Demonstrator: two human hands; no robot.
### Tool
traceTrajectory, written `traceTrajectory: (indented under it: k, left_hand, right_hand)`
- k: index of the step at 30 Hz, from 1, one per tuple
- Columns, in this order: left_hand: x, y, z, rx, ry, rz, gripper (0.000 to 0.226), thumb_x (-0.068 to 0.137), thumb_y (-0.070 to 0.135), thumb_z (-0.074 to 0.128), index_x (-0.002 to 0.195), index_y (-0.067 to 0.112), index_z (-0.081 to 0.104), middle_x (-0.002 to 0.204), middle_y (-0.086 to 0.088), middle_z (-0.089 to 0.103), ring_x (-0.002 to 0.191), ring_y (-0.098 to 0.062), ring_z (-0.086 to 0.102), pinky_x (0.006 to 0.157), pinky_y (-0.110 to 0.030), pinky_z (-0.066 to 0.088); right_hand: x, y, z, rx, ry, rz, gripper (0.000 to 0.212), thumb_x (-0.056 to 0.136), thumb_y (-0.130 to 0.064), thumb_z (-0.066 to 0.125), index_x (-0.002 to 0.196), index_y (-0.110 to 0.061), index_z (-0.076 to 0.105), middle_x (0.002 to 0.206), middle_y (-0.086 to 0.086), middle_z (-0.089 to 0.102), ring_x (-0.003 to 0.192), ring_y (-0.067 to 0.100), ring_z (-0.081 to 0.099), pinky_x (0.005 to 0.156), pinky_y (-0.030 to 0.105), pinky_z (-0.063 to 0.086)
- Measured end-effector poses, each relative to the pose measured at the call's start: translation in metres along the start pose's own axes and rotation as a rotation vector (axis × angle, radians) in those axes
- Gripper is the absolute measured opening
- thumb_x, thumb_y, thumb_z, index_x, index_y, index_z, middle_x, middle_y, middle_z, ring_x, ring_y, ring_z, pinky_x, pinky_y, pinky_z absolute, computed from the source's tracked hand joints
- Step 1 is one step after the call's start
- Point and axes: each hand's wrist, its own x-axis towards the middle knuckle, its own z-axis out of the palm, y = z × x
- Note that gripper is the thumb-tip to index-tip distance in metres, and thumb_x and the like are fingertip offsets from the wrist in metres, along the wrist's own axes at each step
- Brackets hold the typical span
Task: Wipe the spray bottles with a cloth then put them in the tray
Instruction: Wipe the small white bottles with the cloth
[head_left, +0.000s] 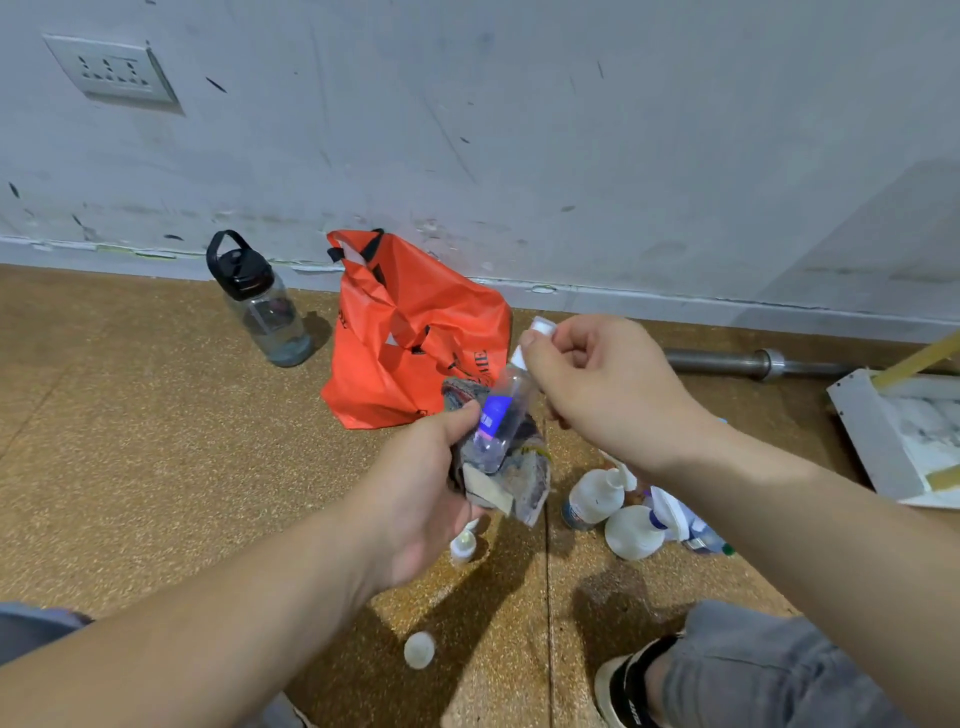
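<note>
While tilted, bottle (500, 415) between hands (415, 499) (597, 395).

My right forearm (779, 499) hides part of the floor bottles (636, 530), the label (493, 418) on my spray bottle (511, 395) is too blurred to read, and the tray (867, 431) runs off the right edge.

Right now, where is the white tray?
In the head view the white tray lies on the floor at the far right edge, partly cut off, just nearer than the metal bar by the wall.
</note>
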Motion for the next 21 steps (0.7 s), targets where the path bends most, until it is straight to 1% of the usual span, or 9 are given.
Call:
traceTrajectory:
  k: [3, 6, 8, 9, 10, 12, 14, 18, 21]
  left_hand:
    - [0.006, 0.0, -0.003, 0.135, 0.098, 0.016, 0.033, 0.107, 0.019, 0.049, 0.124, 0.001, 0.07, 0.12, -0.024, 0.073, 0.099, -0.032, 0.065, 0.086, -0.041, 0.057]
    - [0.011, -0.001, -0.004, 0.312, 0.187, 0.075, 0.03, 0.109, 0.028, 0.049, 0.117, 0.006, 0.067, 0.092, -0.016, 0.073, 0.078, -0.027, 0.063, 0.077, -0.04, 0.053]
    - [0.011, -0.003, -0.003, 0.468, 0.179, 0.135, 0.035, 0.105, 0.042, 0.052, 0.119, 0.012, 0.065, 0.097, -0.01, 0.072, 0.083, -0.028, 0.066, 0.088, -0.042, 0.055]
    - [0.01, -0.004, -0.003, 0.558, 0.167, 0.171, 0.036, 0.103, 0.046, 0.051, 0.115, 0.014, 0.064, 0.099, -0.009, 0.071, 0.089, -0.029, 0.066, 0.094, -0.044, 0.054]
    - [0.009, -0.005, -0.002, 0.632, 0.157, 0.215, 0.034, 0.104, 0.046, 0.05, 0.106, 0.014, 0.063, 0.093, -0.007, 0.069, 0.087, -0.027, 0.064, 0.092, -0.041, 0.053]
    - [0.006, -0.008, 0.001, 0.726, 0.141, 0.277, 0.035, 0.108, 0.039, 0.047, 0.085, 0.015, 0.056, 0.073, 0.001, 0.055, 0.067, -0.018, 0.051, 0.07, -0.031, 0.043]
    - [0.008, -0.013, 0.004, 0.818, 0.123, 0.299, 0.037, 0.109, 0.035, 0.048, 0.077, 0.017, 0.049, 0.062, 0.004, 0.045, 0.056, -0.015, 0.042, 0.056, -0.029, 0.031]
    - [0.026, -0.029, -0.004, 0.992, 0.157, 0.28, 0.037, 0.105, 0.038, 0.051, 0.081, 0.01, 0.055, 0.065, -0.005, 0.056, 0.062, -0.027, 0.049, 0.06, -0.034, 0.037]
    - [0.038, -0.039, -0.009, 1.097, 0.165, 0.234, 0.035, 0.105, 0.037, 0.05, 0.093, 0.008, 0.063, 0.071, -0.007, 0.061, 0.068, -0.029, 0.055, 0.062, -0.033, 0.04]
  right_hand:
    - [-0.003, 0.004, 0.004, -0.105, -0.013, -0.05, 0.042, 0.097, -0.035, 0.067, 0.075, 0.0, 0.057, 0.053, 0.0, 0.049, 0.052, 0.031, 0.057, 0.056, 0.03, 0.042]
    - [-0.013, 0.013, -0.002, -0.166, -0.011, -0.041, 0.04, 0.096, -0.038, 0.069, 0.078, -0.003, 0.062, 0.056, 0.003, 0.057, 0.065, 0.038, 0.067, 0.058, 0.038, 0.052]
    - [-0.025, 0.019, -0.005, -0.195, 0.038, -0.018, 0.042, 0.096, -0.042, 0.066, 0.081, -0.003, 0.065, 0.063, 0.011, 0.066, 0.067, 0.038, 0.068, 0.063, 0.044, 0.055]
    - [-0.031, 0.022, -0.006, -0.21, 0.07, -0.002, 0.043, 0.097, -0.045, 0.065, 0.083, -0.004, 0.066, 0.067, 0.013, 0.069, 0.066, 0.035, 0.069, 0.063, 0.044, 0.056]
    - [-0.037, 0.025, -0.008, -0.202, 0.101, 0.026, 0.044, 0.098, -0.046, 0.063, 0.084, -0.004, 0.067, 0.07, 0.014, 0.071, 0.062, 0.031, 0.069, 0.059, 0.041, 0.057]
    - [-0.048, 0.031, -0.013, -0.106, 0.144, 0.131, 0.042, 0.101, -0.041, 0.062, 0.088, -0.002, 0.07, 0.069, 0.013, 0.072, 0.052, 0.017, 0.066, 0.045, 0.028, 0.051]
    - [-0.057, 0.04, -0.016, 0.023, 0.168, 0.236, 0.041, 0.102, -0.038, 0.06, 0.091, 0.0, 0.07, 0.066, 0.009, 0.071, 0.05, 0.01, 0.061, 0.043, 0.018, 0.045]
    - [-0.06, 0.072, -0.012, 0.161, 0.255, 0.333, 0.039, 0.104, -0.034, 0.059, 0.086, 0.0, 0.069, 0.067, 0.009, 0.068, 0.051, 0.012, 0.06, 0.047, 0.021, 0.046]
    - [-0.052, 0.112, -0.007, 0.102, 0.315, 0.386, 0.039, 0.101, -0.036, 0.062, 0.083, -0.001, 0.067, 0.069, 0.016, 0.07, 0.057, 0.02, 0.063, 0.057, 0.033, 0.054]
